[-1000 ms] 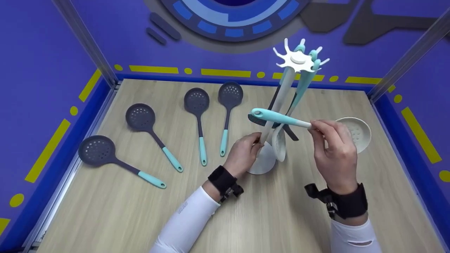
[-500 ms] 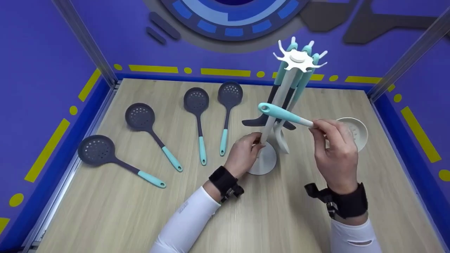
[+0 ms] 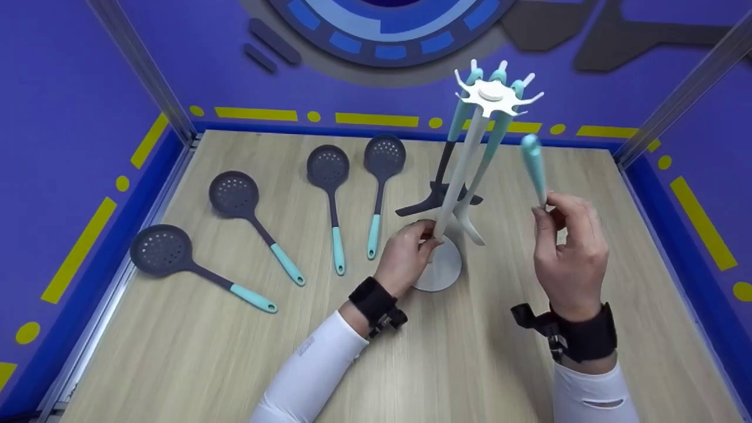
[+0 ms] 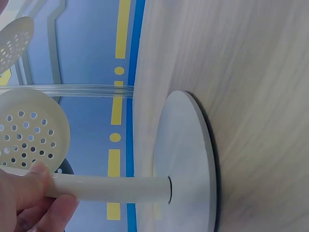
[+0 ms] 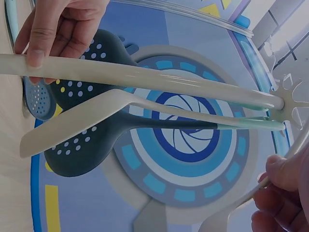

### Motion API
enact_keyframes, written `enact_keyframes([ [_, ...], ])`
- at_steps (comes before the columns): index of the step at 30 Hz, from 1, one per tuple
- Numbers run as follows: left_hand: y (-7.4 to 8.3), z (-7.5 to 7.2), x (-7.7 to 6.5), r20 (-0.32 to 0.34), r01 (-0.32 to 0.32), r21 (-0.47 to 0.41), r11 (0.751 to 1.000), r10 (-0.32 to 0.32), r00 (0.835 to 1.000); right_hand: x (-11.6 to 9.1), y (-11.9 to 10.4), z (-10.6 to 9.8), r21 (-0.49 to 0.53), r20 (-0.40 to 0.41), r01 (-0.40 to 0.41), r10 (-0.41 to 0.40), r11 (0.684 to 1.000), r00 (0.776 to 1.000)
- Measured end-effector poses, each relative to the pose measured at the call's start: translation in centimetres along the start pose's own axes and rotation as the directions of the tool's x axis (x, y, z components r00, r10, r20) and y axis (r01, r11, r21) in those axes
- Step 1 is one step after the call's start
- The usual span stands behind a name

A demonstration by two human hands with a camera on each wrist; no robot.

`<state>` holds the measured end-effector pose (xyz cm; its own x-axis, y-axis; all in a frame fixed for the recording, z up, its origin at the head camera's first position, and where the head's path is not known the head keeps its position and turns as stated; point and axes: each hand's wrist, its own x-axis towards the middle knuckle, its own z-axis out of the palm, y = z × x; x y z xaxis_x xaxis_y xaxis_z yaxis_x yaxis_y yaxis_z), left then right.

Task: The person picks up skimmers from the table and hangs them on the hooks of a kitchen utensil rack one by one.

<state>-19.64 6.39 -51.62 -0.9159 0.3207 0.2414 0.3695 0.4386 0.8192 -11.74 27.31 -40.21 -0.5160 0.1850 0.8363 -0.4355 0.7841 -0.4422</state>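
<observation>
Currently, we see the left hand (image 3: 405,252) with its fingers curled round the slim, glossy white pole of a round-based utensil stand (image 3: 437,273), gripping it low down, just above the disc base that rests on the table (image 3: 364,352). The right hand (image 3: 573,252) pinches, between thumb and fingers, the narrow pale neck of one white utensil with a rounded turquoise handle (image 3: 533,164); we find it raised to the right of the stand, handle end up and well apart from the hooks, its head mostly hidden by the hand in the head view. We count three utensils hanging by turquoise handles from the spoked white top: two dark grey perforated skimmers (image 5: 79,157) and one pale turner-like utensil (image 5: 72,121). Well to the left, we count four dark grey, round-headed skimmers (image 3: 161,249) with pierced bowls and turquoise grips, lying apart on the pale wood-grained table. We also see two black wrist straps (image 3: 373,302) and two white sleeves (image 3: 314,364), one on each arm.
</observation>
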Motion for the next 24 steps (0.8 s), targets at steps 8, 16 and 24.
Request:
enact_keyframes([
  [8,0.1,0.0,0.0,0.009,0.028,-0.007,1.0,-0.028,1.0,0.1,0.3,0.1,-0.001,0.003,-0.066,0.066,0.998,0.998],
  [16,0.0,0.1,-0.1,0.01,0.019,0.009,1.0,-0.019,1.0,-0.3,1.0,0.2,-0.014,0.048,-0.074,0.075,0.997,0.996],
  [24,-0.1,0.2,-0.1,0.014,0.009,0.011,1.0,-0.009,1.0,-0.4,1.5,0.5,-0.041,0.076,-0.056,0.059,0.998,0.995],
])
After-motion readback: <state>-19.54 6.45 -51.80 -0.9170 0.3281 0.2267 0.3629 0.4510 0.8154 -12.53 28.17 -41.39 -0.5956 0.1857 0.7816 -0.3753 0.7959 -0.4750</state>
